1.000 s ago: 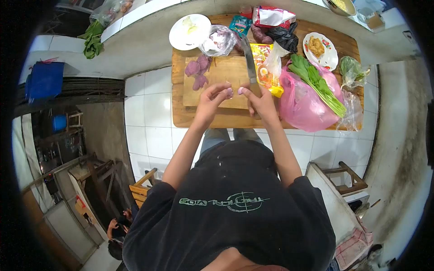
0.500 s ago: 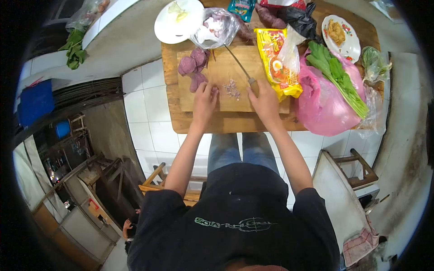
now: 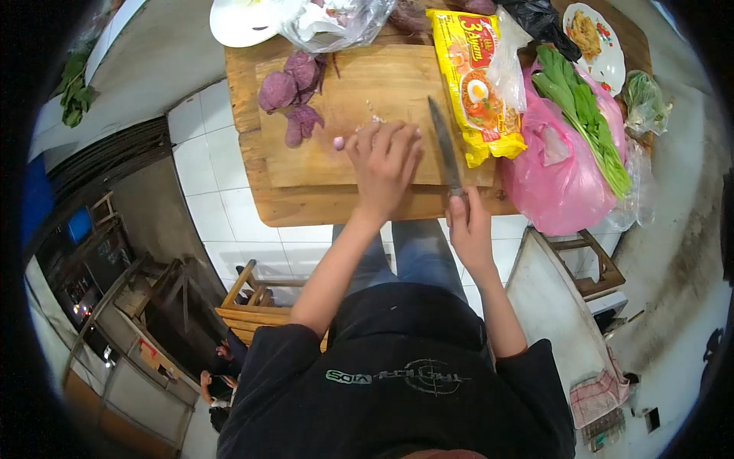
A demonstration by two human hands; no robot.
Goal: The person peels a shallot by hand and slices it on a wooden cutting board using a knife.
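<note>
My right hand [image 3: 469,222] is closed round the handle of a knife [image 3: 444,143], whose blade points away from me over the right side of the cutting board [image 3: 290,167]. My left hand [image 3: 384,164] is over the middle of the board, palm down, fingers bent and slightly apart, covering most of the chopped bits [image 3: 376,119] beneath. A small pinkish shallot piece [image 3: 339,143] lies just left of its fingers. Purple peeled pieces [image 3: 277,90] rest at the board's left. What is under my left palm is hidden.
A yellow noodle packet [image 3: 476,92] lies right of the board. Beyond it are a pink bag [image 3: 562,172] with leafy greens [image 3: 585,115], a flowered plate [image 3: 609,65] and a black bag [image 3: 539,23]. A white plate [image 3: 237,23] and a clear bag [image 3: 336,27] stand behind.
My left hand has moved from beside the purple pieces onto the middle of the board, over the chopped bits. The knife in my right hand has swung upright and nearer the board's right edge.
</note>
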